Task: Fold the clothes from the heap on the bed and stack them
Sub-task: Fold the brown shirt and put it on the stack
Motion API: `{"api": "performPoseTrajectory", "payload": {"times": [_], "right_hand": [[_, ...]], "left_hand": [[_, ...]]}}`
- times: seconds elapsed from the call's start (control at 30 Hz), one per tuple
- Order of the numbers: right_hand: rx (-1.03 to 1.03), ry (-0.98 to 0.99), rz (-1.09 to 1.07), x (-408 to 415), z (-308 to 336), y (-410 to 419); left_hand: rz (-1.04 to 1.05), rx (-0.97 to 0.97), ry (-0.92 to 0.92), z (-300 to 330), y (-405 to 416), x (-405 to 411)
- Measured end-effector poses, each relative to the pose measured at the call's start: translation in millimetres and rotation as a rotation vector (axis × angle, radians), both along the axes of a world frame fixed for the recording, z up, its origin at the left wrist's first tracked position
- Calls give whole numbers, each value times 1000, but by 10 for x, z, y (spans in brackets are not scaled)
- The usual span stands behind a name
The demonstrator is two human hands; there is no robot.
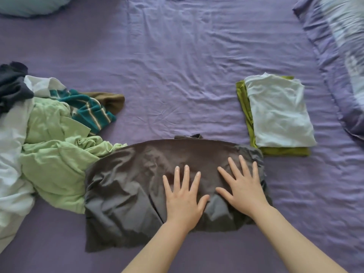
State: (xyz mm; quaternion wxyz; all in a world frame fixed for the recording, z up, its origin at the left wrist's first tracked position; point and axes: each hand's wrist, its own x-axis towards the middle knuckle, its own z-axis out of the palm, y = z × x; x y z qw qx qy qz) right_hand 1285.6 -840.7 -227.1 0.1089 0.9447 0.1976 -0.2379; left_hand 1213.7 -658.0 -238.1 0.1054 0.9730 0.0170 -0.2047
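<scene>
Both hands lie flat, fingers straight and fanned, palms down on the dark grey garment [137, 184]. The left hand [184, 196] rests near the garment's middle; the right hand [243, 187] rests on its right part, fingertips close to the bunched right edge. Neither hand pinches cloth; they only press it.

The step looks like smoothing a half-folded piece before the next fold. To do it well, I judge the palms should sweep outward from the centre toward the rumpled left and lower parts, where creases and a diagonal seam show, keeping the far edge straight. The puckered right edge wants flattening too, or the fold will come out lumpy.

The garment lies on the purple bed sheet [187, 66] right in front of the person, its left edge touching the light green clothing of the unfolded heap [49, 134], which also holds white, teal-striped, brown and dark pieces. Just beyond the right hand, the stack [279, 111] has a pale blue folded shirt on an olive-green one, its near corner almost meeting the grey garment.
</scene>
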Motion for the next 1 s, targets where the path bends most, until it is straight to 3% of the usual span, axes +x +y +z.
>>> {"api": "performPoseTrajectory", "payload": {"times": [0.33,0.43,0.53,0.6,0.73,0.87,1.0], "right_hand": [[172,-24,29,-146,-417,-343],[193,4,57,-120,-342,-387],[378,-57,-52,-99,-171,-512],[522,-110,-259,-100,-92,-626],[804,87,-701,-81,-38,-708],[921,163,-756,-55,-41,-715],[1098,239,-786,-28,176,-666]], "left_hand": [[-14,59,-102,-571,-108,-194],[-9,120,-10,-462,-147,-189],[89,128,47,-253,-284,-104],[164,14,26,-89,-517,2],[322,-472,-6,141,-1109,274],[621,-876,77,256,-1407,500],[784,-1099,139,398,-1319,533]]}}
